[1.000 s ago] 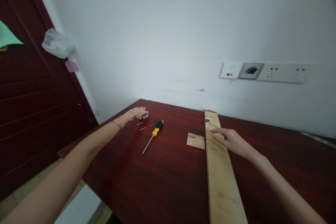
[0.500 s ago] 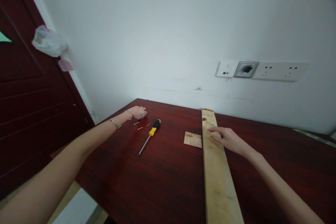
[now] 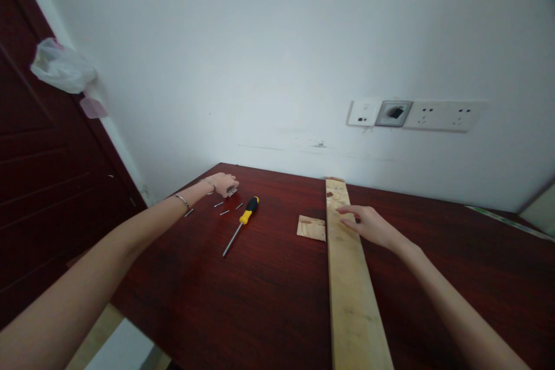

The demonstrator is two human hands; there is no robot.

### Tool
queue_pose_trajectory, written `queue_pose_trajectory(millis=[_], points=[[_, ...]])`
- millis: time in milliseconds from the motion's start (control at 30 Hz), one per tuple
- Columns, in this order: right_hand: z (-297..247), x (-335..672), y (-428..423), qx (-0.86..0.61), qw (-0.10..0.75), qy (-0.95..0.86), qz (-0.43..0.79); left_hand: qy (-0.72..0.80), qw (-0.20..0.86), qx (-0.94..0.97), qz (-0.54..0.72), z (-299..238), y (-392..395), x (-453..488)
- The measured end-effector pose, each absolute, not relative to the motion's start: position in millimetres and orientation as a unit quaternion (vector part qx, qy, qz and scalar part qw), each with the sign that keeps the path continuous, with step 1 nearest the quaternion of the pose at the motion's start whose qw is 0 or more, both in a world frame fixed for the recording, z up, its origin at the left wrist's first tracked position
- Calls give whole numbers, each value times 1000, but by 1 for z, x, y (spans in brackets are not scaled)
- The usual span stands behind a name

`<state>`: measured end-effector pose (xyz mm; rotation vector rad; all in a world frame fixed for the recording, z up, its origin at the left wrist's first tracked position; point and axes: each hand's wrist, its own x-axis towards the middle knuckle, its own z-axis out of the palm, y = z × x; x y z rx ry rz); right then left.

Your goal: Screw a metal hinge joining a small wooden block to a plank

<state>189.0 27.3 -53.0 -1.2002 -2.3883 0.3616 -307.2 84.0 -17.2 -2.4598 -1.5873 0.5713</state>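
A dark red wooden bench (image 3: 269, 300) is seen set against a white wall, and a long pale plank (image 3: 351, 300) is laid on it, running from the near edge back to the wall. The left arm is stretched almost straight toward the far left corner of the bench, with two thin bracelets (image 3: 182, 200) worn at the wrist. The right arm is extended at a shallower reach over the right part of the bench, the forearm being carried just above the surface. The right hand (image 3: 368, 224) is laid palm down on the far part of the plank, its fingers (image 3: 347, 210) released and spread, with the tips resting on the plank's top face near its left edge; nothing is gripped by them. A screwdriver (image 3: 240, 225) with a yellow and black handle is left lying between the two hands, its handle pointed toward the wall and its shaft toward the near edge. A small flat plywood offcut (image 3: 311, 228) is placed just beside the plank's left edge, near the right fingertips but not touched. The left hand (image 3: 223, 183) is held knuckles up, its fingers (image 3: 232, 182) curled down over a small metal part (image 3: 232, 191), which is seen peeking out beneath the fingertips; whether it is pinched or only touched cannot be told. A few loose screws (image 3: 224, 212) are scattered just in front of that hand, apart from the fingers.
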Motion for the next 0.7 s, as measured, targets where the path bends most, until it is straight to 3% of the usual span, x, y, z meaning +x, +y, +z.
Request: queue_pose_trajectory(millis=[233, 467, 700], points=[[-47, 188, 24, -427, 253, -853, 162, -521, 62, -847, 82, 13, 89, -262], [-31, 172, 12, -402, 352, -764, 360, -436, -1, -898, -60, 40, 58, -151], [-16, 163, 5, -430, 428, -617, 501, -339, 55, -935, -85, 39, 6, -54]])
